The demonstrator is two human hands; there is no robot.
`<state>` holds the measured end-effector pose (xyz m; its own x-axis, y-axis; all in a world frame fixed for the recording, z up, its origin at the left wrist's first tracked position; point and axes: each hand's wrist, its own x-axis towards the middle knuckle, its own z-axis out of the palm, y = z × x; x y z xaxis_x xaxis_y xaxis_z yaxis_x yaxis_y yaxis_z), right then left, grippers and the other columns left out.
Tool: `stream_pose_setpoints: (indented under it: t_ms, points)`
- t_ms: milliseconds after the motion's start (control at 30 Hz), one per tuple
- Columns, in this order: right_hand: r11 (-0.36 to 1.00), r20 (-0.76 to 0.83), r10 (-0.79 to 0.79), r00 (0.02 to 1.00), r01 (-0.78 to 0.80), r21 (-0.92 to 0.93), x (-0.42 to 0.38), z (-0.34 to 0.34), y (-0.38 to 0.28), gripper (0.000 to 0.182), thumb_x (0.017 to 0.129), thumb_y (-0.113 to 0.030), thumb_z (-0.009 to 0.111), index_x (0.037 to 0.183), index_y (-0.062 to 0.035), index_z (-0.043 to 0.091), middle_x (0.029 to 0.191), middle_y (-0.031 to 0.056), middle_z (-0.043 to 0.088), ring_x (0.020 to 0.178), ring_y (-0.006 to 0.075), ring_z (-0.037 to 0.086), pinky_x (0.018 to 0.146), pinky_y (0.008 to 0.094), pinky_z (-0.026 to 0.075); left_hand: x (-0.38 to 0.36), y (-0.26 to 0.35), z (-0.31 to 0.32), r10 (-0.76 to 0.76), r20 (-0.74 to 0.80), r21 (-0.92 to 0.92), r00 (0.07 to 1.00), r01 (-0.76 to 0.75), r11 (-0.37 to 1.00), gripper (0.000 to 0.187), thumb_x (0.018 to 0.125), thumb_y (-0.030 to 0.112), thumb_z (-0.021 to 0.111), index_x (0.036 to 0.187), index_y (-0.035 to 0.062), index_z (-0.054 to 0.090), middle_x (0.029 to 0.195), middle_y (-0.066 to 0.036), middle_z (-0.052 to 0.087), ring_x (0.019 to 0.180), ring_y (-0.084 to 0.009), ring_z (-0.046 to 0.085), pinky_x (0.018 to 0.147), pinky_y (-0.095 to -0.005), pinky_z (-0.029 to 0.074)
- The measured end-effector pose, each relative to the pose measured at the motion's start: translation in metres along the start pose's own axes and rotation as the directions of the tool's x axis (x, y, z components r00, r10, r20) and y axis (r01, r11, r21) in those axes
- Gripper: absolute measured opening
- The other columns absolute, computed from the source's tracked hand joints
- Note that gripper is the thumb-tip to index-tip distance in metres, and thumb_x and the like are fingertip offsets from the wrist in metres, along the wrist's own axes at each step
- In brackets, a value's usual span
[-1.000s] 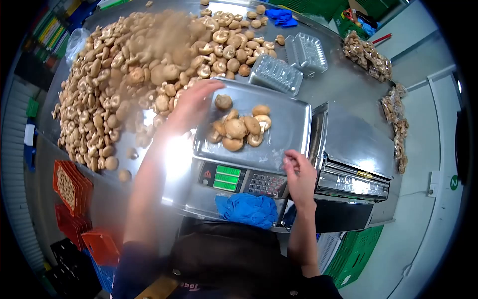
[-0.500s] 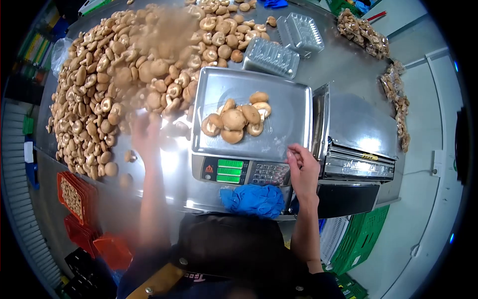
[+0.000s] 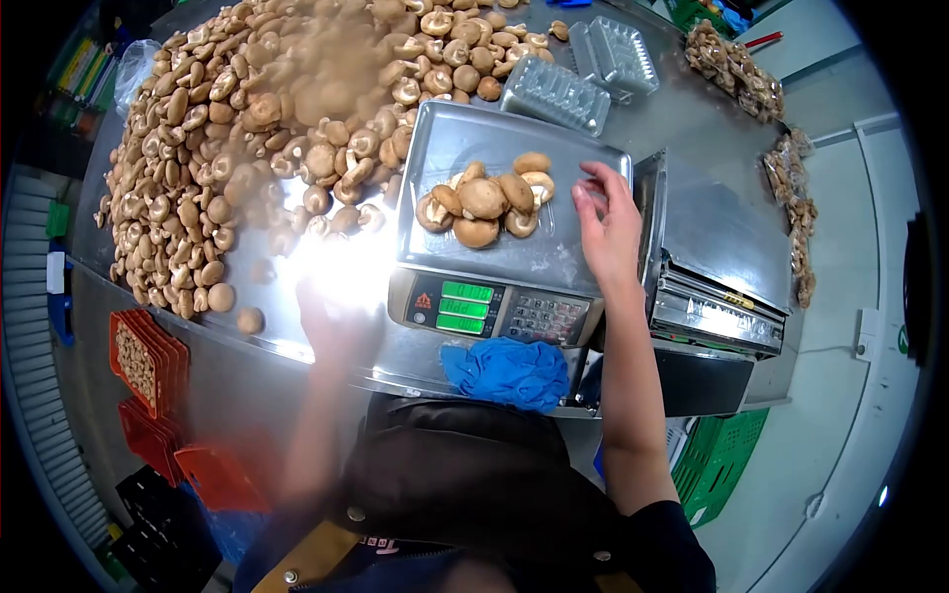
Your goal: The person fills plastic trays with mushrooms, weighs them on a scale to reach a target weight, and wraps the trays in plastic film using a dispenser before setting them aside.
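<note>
Several brown-capped mushrooms (image 3: 482,199) lie clustered on the metal pan (image 3: 455,133) of a weighing scale. My right hand (image 3: 605,222) hovers at the pan's right side, fingers slightly bent and thumb apart, holding nothing. My left hand (image 3: 341,316) is left of the scale's front corner, smeared by glare and blur, so its fingers cannot be made out. Green digits glow on the scale's display (image 3: 465,306), beside its keypad (image 3: 544,318). Beyond my left hand spreads a large pile of loose mushrooms (image 3: 178,188).
Clear plastic trays (image 3: 556,96) stand behind the scale. Crumpled blue plastic or gloves (image 3: 506,374) lie at its front. A metal wrapping machine (image 3: 727,247) adjoins it on the right. Bagged mushrooms (image 3: 733,69) line the far right edge. Red crates (image 3: 148,361) stand below left.
My right hand has risen from beside the keypad to the pan's right side, its fingers opening. My left hand has come back from the pile toward me. The view has shifted slightly.
</note>
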<state>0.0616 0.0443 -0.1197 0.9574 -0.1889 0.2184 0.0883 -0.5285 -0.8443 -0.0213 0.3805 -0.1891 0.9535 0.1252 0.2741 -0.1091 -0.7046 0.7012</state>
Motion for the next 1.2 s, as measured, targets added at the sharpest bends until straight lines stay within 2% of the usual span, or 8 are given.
stream_pose_setpoints:
  t_ms: [33,233,300,433,600,733,933,1200]
  points:
    - [1.0,-0.014,-0.02,1.0,0.02,0.004,0.005,0.002,0.001,0.029,0.09,-0.008,0.059,0.117,-0.0004,0.055,0.114,0.016,0.056,0.1,0.0239,0.06,0.084,0.0317,0.052,0.012,0.015,0.001,-0.003,-0.092,-0.229,0.996,-0.018,0.973,0.054,0.079,0.009,0.066,0.13,0.0003,0.049,0.134,-0.018,0.049,0.128,-0.0332,0.043,0.107,-0.0418,0.033]
    - [0.996,-0.02,-0.088,0.996,0.089,0.031,0.031,0.022,0.008,0.031,0.09,-0.011,0.061,0.118,-0.0019,0.055,0.117,0.0154,0.056,0.105,0.0258,0.058,0.09,0.034,0.049,0.088,0.072,0.027,0.341,0.025,-0.366,0.94,-0.309,0.878,0.066,0.075,0.016,0.067,0.135,0.0021,0.044,0.137,-0.018,0.047,0.129,-0.0319,0.043,0.11,-0.0403,0.031]
    - [0.993,0.024,-0.111,0.993,0.111,0.035,0.04,0.027,0.014,0.029,0.094,-0.017,0.057,0.12,-0.0027,0.055,0.117,0.0121,0.055,0.111,0.0209,0.055,0.096,0.0311,0.045,0.103,0.079,0.051,0.429,0.012,-0.394,0.903,-0.39,0.832,0.07,0.074,0.025,0.074,0.134,0.0042,0.045,0.139,-0.019,0.044,0.131,-0.0358,0.039,0.109,-0.0437,0.03]
    - [0.993,0.082,-0.121,0.989,0.119,0.025,0.046,0.037,0.024,0.039,0.094,-0.032,0.055,0.122,-0.0053,0.054,0.126,0.0151,0.054,0.118,0.0316,0.053,0.1,0.0373,0.04,0.112,0.09,0.074,0.428,0.114,-0.247,0.896,-0.392,0.886,0.075,0.071,0.036,0.077,0.134,0.0085,0.048,0.136,-0.02,0.045,0.128,-0.0393,0.04,0.106,-0.0468,0.031]
    - [0.992,0.162,-0.121,0.979,0.113,0.059,0.032,0.056,0.036,0.038,0.094,-0.031,0.054,0.12,-0.0041,0.055,0.125,0.0181,0.053,0.118,0.0349,0.051,0.1,0.0384,0.04,0.105,0.096,0.098,0.469,0.13,-0.082,0.873,-0.462,0.883,0.063,0.066,0.035,0.079,0.119,0.0081,0.06,0.127,-0.016,0.052,0.115,-0.0351,0.051,0.097,-0.044,0.04]
    - [0.995,0.08,-0.075,0.994,0.069,0.076,0.021,0.063,0.03,0.034,0.092,-0.025,0.057,0.115,-0.0013,0.057,0.116,0.0189,0.055,0.111,0.035,0.053,0.097,0.0389,0.04,0.106,0.098,0.102,0.457,0.08,-0.115,0.886,-0.447,0.887,0.055,0.063,0.03,0.08,0.11,0.007,0.063,0.117,-0.013,0.058,0.103,-0.0326,0.058,0.087,-0.0405,0.048]
    - [0.998,0.087,-0.005,0.996,-0.001,0.065,0.009,0.063,0.023,0.034,0.09,-0.026,0.06,0.111,0.0003,0.057,0.107,0.0172,0.055,0.104,0.0329,0.055,0.093,0.0383,0.042,0.107,0.095,0.102,0.478,0.079,-0.151,0.875,-0.463,0.873,0.052,0.064,0.038,0.079,0.103,0.0069,0.063,0.113,-0.013,0.059,0.105,-0.034,0.057,0.087,-0.0421,0.047]
    - [0.993,0.074,-0.119,0.99,0.118,0.015,0.006,0.064,0.034,0.041,0.09,-0.027,0.059,0.121,-0.0007,0.052,0.119,0.0196,0.052,0.113,0.0353,0.051,0.1,0.0396,0.039,0.107,0.093,0.096,0.506,0.138,-0.148,0.852,-0.487,0.861,0.06,0.066,0.04,0.078,0.113,0.008,0.061,0.122,-0.015,0.057,0.107,-0.0343,0.057,0.09,-0.0417,0.048]
